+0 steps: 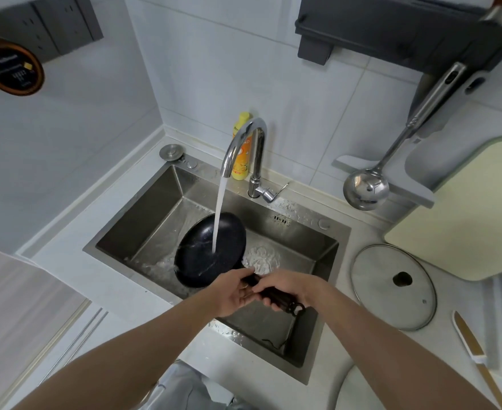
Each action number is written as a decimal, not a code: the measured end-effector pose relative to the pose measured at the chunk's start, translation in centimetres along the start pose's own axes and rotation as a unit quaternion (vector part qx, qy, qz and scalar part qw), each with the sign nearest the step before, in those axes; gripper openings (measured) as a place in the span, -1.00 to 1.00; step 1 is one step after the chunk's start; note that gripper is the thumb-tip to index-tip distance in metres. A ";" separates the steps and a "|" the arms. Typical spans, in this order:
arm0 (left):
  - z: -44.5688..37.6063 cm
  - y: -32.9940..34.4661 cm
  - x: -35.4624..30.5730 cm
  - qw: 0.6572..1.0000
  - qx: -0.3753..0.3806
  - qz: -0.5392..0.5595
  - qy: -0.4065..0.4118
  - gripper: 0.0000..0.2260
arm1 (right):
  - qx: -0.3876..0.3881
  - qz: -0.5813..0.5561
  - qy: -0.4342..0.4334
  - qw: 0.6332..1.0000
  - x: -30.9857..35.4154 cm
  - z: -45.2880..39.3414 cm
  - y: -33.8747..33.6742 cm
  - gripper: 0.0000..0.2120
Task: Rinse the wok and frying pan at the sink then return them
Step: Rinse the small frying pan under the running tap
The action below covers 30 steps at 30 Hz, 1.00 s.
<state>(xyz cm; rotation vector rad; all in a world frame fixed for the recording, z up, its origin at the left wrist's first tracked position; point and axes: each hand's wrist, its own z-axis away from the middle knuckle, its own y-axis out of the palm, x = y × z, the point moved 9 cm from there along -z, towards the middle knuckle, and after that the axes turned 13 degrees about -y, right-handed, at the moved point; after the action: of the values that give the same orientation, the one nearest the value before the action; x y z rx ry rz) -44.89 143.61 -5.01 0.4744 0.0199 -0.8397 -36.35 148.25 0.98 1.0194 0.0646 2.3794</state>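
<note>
A black frying pan [211, 250] is tilted inside the steel sink [143, 214], its inner face turned up to the stream. Water runs from the chrome faucet [245, 143] onto the pan and pools, foaming, on the sink floor. My left hand [233, 291] and my right hand [288, 288] both grip the pan's dark handle [279, 298], left nearer the pan, right nearer the handle's end. No wok is in view.
A glass lid [392, 287] lies on the counter right of the sink. A pale cutting board [463, 214] leans at the right, a steel ladle [366, 187] hangs beside it. A yellow soap bottle [242, 146] stands behind the faucet. A knife [474, 356] lies at the right edge.
</note>
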 end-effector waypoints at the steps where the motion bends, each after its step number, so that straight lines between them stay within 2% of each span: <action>1: -0.1 -0.1 0.2 1.000 -0.014 0.002 0.003 -0.75 | -0.003 -0.022 0.007 1.000 -0.4 -0.1 -0.1 -0.92; 6: -0.4 -2.0 0.4 0.994 -0.105 0.000 0.039 -0.64 | -0.032 -0.033 0.037 0.998 -1.3 -1.3 1.9 -0.96; 9: -0.1 -4.4 -0.3 0.988 -0.138 0.003 0.063 -0.72 | -0.026 -0.050 0.017 0.998 -1.8 -3.2 3.9 -0.93; 14: 1.0 -5.5 -1.6 0.991 -0.111 0.013 0.072 -0.73 | -0.067 0.089 -0.104 0.988 -0.9 -4.8 4.4 -0.79; 17: 1.4 -4.9 -1.9 0.994 -0.090 0.008 0.062 -0.77 | -0.109 0.161 -0.165 0.967 0.1 -4.2 3.9 -0.74; 20: 1.5 -3.7 -2.0 0.997 -0.060 0.007 0.050 -0.77 | -0.149 0.266 -0.178 0.935 1.1 -3.3 2.9 -0.79; 23: 1.8 -2.5 -1.7 1.000 -0.020 0.012 0.015 -0.85 | -0.158 0.328 -0.135 0.922 2.5 -2.8 2.4 -0.78; 25: 2.0 -1.7 -1.4 1.000 -0.001 0.021 -0.005 -0.91 | -0.131 0.360 -0.069 0.921 3.4 -2.4 2.1 -0.74; 27: 2.0 -1.3 -0.9 1.000 -0.002 0.029 -0.009 -0.87 | -0.100 0.355 -0.011 0.929 4.1 -1.8 1.8 -0.67; 28: 1.8 -1.3 -0.6 1.000 -0.004 0.025 -0.007 -0.84 | -0.086 0.309 0.009 0.947 4.0 -1.6 1.7 -0.67; 30: 1.6 -1.0 0.0 1.000 0.001 0.020 -0.004 -0.79 | -0.053 0.144 0.043 0.987 2.8 -1.3 1.9 -0.77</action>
<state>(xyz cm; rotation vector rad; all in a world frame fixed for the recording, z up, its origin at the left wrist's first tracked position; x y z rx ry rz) -45.85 142.41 -4.01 0.4722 0.0020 -0.8029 -39.69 148.26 2.36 0.9268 -0.1869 2.6547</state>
